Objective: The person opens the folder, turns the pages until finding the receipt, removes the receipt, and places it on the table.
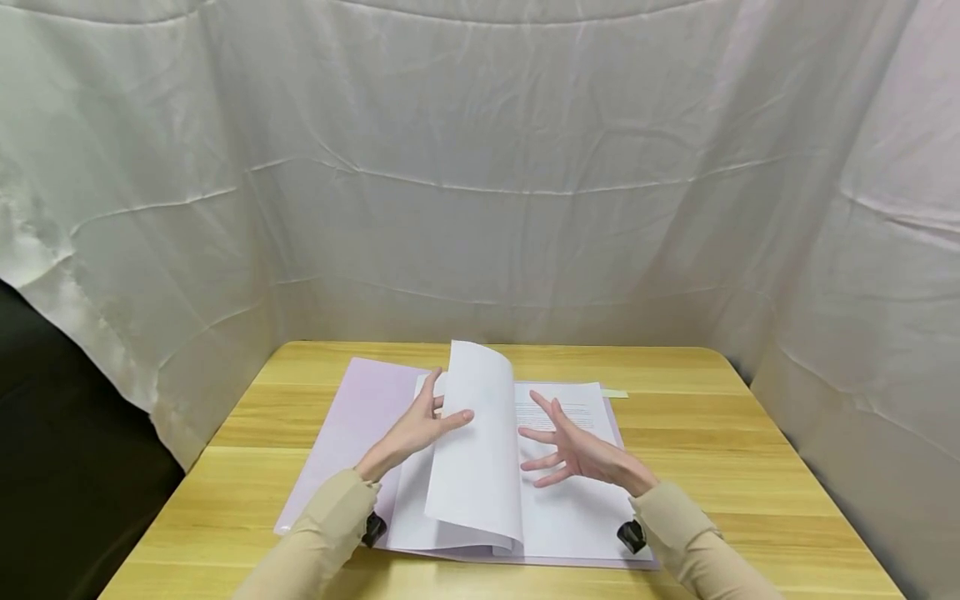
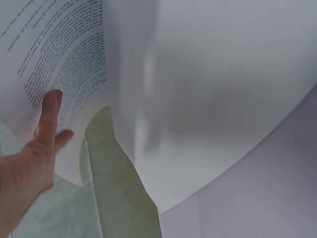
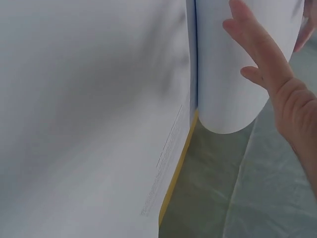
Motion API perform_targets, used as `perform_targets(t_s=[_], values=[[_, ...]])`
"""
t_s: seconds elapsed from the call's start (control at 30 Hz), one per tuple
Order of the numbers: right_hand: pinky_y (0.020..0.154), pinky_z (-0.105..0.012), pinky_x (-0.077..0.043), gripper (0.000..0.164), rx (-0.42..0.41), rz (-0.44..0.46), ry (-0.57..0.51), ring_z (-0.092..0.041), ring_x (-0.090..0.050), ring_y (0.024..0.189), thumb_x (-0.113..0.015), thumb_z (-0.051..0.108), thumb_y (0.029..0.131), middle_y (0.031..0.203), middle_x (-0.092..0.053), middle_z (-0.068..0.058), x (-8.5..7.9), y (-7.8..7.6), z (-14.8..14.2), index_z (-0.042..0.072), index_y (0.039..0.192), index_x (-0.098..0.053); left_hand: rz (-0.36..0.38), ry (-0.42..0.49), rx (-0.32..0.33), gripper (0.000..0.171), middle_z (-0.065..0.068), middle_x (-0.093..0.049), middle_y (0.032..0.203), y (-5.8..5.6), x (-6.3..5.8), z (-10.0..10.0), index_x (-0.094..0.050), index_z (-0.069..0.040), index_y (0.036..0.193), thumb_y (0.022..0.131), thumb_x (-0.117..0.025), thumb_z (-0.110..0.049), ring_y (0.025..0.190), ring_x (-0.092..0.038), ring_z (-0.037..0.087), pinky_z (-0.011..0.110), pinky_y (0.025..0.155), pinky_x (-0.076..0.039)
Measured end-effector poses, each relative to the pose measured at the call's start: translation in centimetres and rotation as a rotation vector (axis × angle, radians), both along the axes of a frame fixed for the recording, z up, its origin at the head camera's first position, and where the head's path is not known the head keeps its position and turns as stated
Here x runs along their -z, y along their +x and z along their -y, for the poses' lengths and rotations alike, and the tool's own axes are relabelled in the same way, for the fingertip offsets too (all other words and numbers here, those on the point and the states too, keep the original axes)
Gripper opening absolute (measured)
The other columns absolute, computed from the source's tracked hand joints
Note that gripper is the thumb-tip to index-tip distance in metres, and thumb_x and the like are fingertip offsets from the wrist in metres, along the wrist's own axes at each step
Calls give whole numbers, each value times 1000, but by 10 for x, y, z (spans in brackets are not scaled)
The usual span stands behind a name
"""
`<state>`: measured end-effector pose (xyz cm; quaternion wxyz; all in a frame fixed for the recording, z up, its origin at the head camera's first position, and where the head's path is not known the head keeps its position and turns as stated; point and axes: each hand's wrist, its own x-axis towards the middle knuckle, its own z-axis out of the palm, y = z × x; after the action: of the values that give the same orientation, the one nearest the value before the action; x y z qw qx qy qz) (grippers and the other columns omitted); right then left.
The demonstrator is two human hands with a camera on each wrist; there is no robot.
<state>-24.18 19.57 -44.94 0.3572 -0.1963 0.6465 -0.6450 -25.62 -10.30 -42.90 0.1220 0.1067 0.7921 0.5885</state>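
A lilac folder [image 1: 378, 392] lies spread out on the table with white printed sheets inside. One sheet [image 1: 480, 450] stands raised and curved near the middle, its blank side facing right and its printed side [image 2: 74, 59] showing in the left wrist view. My left hand [image 1: 412, 427] is at the raised sheet's left edge, fingers extended, thumb across its blank side. To the right, my right hand [image 1: 581, 450] hovers over the flat printed page [image 1: 577, 508], fingers spread and holding nothing.
A pale yellow-green tab [image 1: 615, 394] sticks out at the folder's upper right. The wooden table [image 1: 697, 433] has rounded back corners. Grey-white cloth [image 1: 495, 167] hangs behind and on both sides, with a black surface [image 1: 60, 467] at far left.
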Motion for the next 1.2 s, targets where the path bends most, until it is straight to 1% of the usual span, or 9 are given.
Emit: perform_targets(t_s=[0.1, 0.27, 0.37, 0.5, 0.6, 0.83, 1.0, 1.07, 1.2], values=[[102, -59, -52, 65, 5, -20, 24, -53, -49, 135, -4, 62, 104, 167, -3, -27, 1, 0, 0, 37, 159, 18, -13, -13, -56, 106, 39, -41, 149, -2, 1, -1, 0, -7, 161, 89, -77, -17, 128, -56, 50, 55, 104, -52], [103, -59, -52, 67, 11, -74, 62, -53, -49, 135, -6, 61, 104, 168, -4, -26, 3, 0, -2, 33, 161, 15, -13, -23, -129, 109, 39, -37, 151, -6, 4, 1, -2, -5, 161, 84, -79, -6, 132, -50, 54, 59, 111, -45], [103, -59, -52, 67, 10, -139, 90, -54, -49, 134, -9, 58, 106, 167, -8, -28, 6, 0, -5, 27, 162, 11, 10, -15, -139, 112, 39, -32, 154, -9, 8, 4, -1, -5, 161, 81, -80, -4, 137, -44, 55, 61, 115, -40], [102, -57, -53, 62, 18, -215, 134, -52, -51, 133, -10, 49, 110, 166, -16, -29, 9, -3, -9, 20, 163, 3, 24, -52, -153, 114, 40, -27, 156, -14, 12, 9, -4, -5, 160, 79, -83, -7, 143, -35, 55, 64, 117, -34], [102, -55, -54, 60, 38, -233, 160, -50, -55, 131, -12, 45, 111, 164, -21, -29, 12, -6, -11, 18, 164, -2, 22, -84, -158, 113, 41, -27, 156, -16, 15, 13, -6, -4, 160, 79, -84, -10, 144, -32, 55, 66, 118, -32], [101, -54, -54, 63, 86, -249, 197, -46, -60, 126, -17, 49, 110, 163, -25, -30, 14, -10, -14, 17, 164, -7, 6, -145, -152, 114, 41, -36, 151, -22, 24, 24, -3, -4, 160, 80, -84, -13, 136, -44, 54, 65, 113, -38], [101, -51, -55, 62, 109, -251, 210, -45, -61, 125, -19, 46, 111, 162, -27, -31, 17, -14, -18, 16, 163, -8, -20, -229, -145, 116, 42, -35, 151, -24, 31, 32, -2, -3, 160, 80, -85, -14, 139, -39, 55, 66, 115, -35], [101, -52, -55, 62, 114, -251, 211, -46, -61, 124, -20, 45, 111, 161, -27, -32, 18, -16, -20, 13, 163, -7, -36, -255, -134, 117, 43, -32, 152, -24, 33, 34, -2, -2, 159, 79, -85, -14, 142, -35, 56, 67, 116, -33], [102, -54, -54, 64, 122, -258, 221, -48, -61, 123, -23, 43, 111, 159, -28, -34, 17, -18, -24, 10, 163, -6, -78, -302, -111, 119, 45, -29, 152, -25, 36, 38, -2, 1, 159, 76, -87, -11, 142, -33, 57, 67, 117, -32]])
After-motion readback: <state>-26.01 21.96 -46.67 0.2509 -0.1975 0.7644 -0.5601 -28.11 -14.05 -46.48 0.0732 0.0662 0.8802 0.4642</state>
